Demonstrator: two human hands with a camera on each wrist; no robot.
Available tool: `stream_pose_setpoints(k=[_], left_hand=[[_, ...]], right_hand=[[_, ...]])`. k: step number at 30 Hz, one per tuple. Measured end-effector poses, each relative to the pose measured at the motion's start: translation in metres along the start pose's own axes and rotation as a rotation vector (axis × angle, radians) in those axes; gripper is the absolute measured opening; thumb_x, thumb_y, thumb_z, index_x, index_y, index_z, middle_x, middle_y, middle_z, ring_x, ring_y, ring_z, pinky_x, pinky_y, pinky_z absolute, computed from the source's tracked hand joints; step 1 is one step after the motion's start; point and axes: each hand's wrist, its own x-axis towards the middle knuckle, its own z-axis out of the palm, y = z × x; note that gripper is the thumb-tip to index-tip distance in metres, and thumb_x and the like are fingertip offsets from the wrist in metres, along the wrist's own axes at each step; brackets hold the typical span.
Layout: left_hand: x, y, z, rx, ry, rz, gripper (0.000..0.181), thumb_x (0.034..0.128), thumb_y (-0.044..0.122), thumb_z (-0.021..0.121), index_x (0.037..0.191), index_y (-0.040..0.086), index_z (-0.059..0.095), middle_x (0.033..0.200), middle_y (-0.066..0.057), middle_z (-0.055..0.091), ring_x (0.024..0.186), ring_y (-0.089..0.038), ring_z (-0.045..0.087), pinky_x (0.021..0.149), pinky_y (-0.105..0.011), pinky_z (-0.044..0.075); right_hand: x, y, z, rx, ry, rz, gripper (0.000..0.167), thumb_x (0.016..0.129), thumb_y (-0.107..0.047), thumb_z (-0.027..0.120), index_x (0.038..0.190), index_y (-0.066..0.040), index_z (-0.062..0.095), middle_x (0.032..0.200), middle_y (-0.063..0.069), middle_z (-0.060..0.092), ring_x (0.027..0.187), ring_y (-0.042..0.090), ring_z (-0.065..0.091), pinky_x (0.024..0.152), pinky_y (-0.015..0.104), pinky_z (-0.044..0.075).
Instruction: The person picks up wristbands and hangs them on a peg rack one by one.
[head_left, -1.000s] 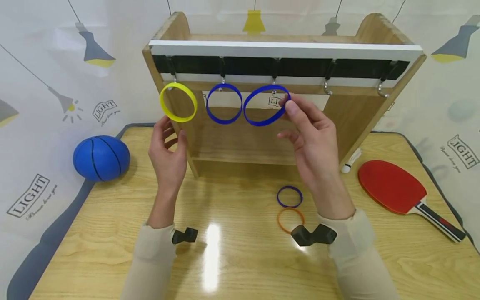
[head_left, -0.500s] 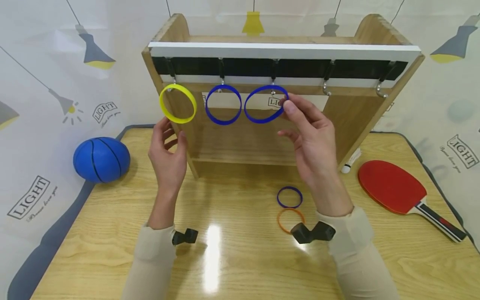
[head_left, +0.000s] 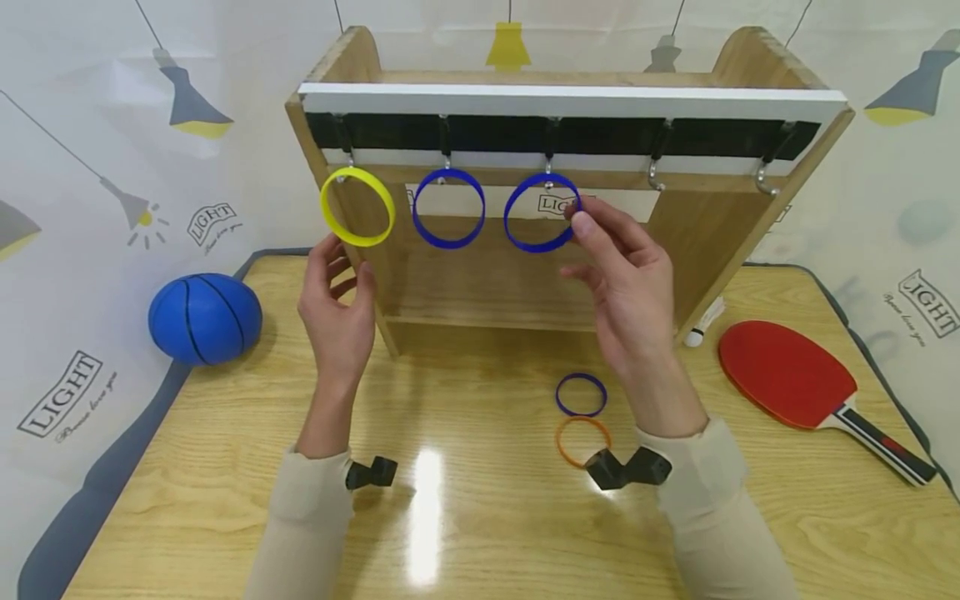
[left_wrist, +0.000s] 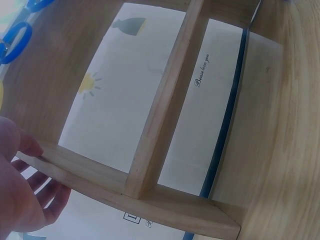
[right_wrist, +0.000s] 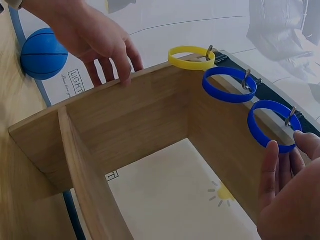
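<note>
My right hand (head_left: 633, 287) pinches the right side of a blue silicone wristband (head_left: 512, 237) between thumb and fingers. In the right wrist view this blue wristband (right_wrist: 256, 131) loops around the third hook. A second blue wristband (head_left: 416, 225) hangs from the second hook, and a yellow wristband (head_left: 325, 212) from the first. My left hand (head_left: 337, 321) grips the left side board of the wooden rack (head_left: 757, 183). Seen from the left wrist, the thumb lies inside the side board (left_wrist: 95, 185) and the fingers outside it.
Two hooks on the right, such as the far hook (head_left: 763, 179), bear no band. Another blue wristband (head_left: 558, 400) and an orange wristband (head_left: 558, 446) lie on the table (head_left: 487, 517). A blue ball (head_left: 205, 319), a red paddle (head_left: 783, 373) and a shuttlecock (head_left: 701, 325) flank the rack.
The blue wristband in my right hand has gone from stretched sideways to rounder, its left edge shifting right. My left hand has stayed on the side board.
</note>
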Motion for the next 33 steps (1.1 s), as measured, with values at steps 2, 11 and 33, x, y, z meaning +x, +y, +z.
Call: stream_pose_setpoints(k=[2,11,33], left_hand=[[0.0,0.0,0.0,0.0,0.002,0.0,0.036,0.0903,-0.007,0.06,0.127,-0.005,0.057,0.119,-0.015,0.062,0.105,-0.031,0.061,0.083,-0.04,0.053],[0.0,0.0,0.001,0.0,0.005,0.007,0.036,0.0903,-0.007,0.06,0.127,-0.005,0.057,0.118,-0.015,0.062,0.105,-0.031,0.061,0.083,-0.04,0.053],[0.0,0.0,0.001,-0.002,0.016,0.008,0.036,0.0897,-0.007,0.059,0.125,-0.006,0.058,0.116,-0.015,0.063,0.104,-0.031,0.062,0.081,-0.039,0.053]], right_hand=[[-0.001,0.002,-0.003,-0.002,0.017,0.005,0.034,0.086,-0.008,0.075,0.117,0.005,0.066,0.115,0.018,0.065,0.096,0.024,0.062,0.064,0.028,0.056],[-0.013,0.015,-0.024,-0.067,0.031,0.034,0.034,0.085,-0.005,0.075,0.116,0.006,0.066,0.113,0.018,0.066,0.094,0.024,0.064,0.062,0.028,0.056],[-0.036,0.002,-0.095,-1.218,-0.342,0.13,0.017,0.09,-0.026,0.072,0.099,-0.012,0.077,0.093,0.002,0.072,0.076,0.021,0.065,0.061,0.03,0.054]])
